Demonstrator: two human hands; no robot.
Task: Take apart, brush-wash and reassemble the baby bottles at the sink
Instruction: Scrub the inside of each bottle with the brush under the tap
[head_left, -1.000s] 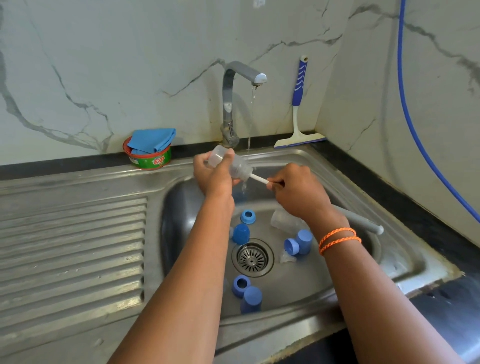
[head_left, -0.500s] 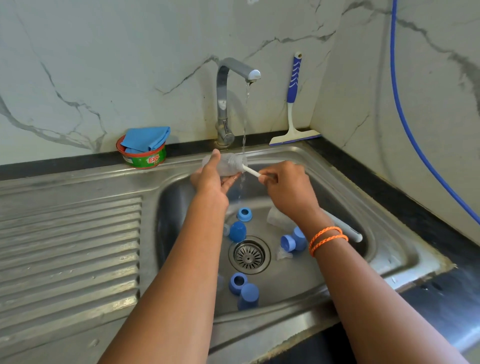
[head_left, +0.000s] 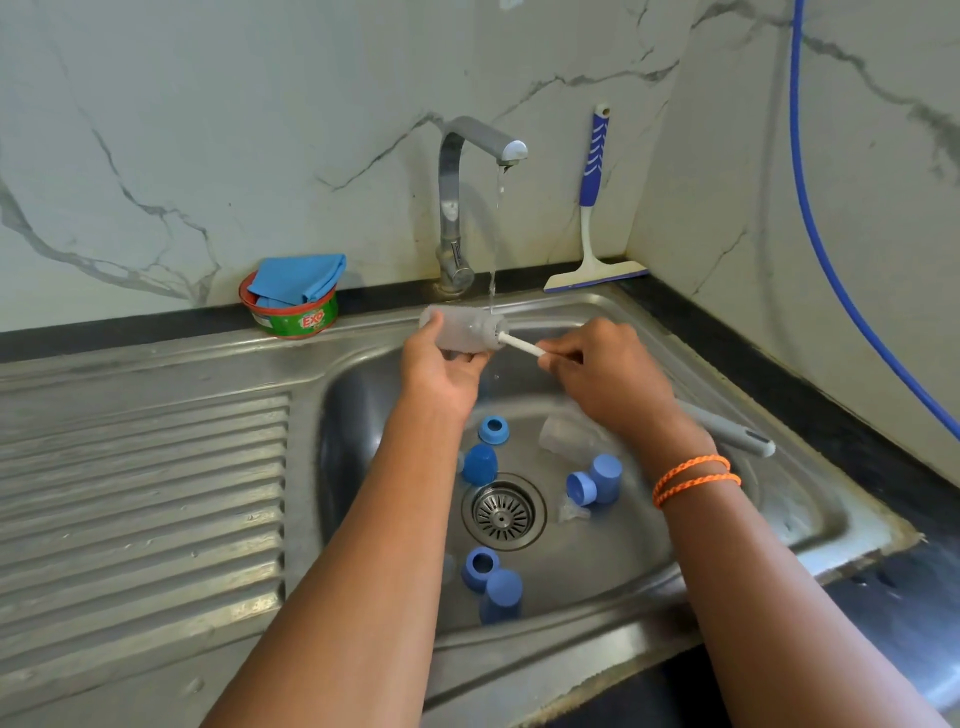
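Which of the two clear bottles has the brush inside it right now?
The bottle gripped in the left hand under the tap stream; the brush stem enters its mouth. The other bottle lies loose in the sink behind the right hand.

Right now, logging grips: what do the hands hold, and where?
Left hand grips the clear bottle around its body; right hand pinches the brush by its white stem.

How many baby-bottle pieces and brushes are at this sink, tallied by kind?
Blue domed caps: 3
Blue screw rings: 3
Clear bottles: 2, one gripped by the left hand
Bottle brush: 1, held by the right hand
Total: 9
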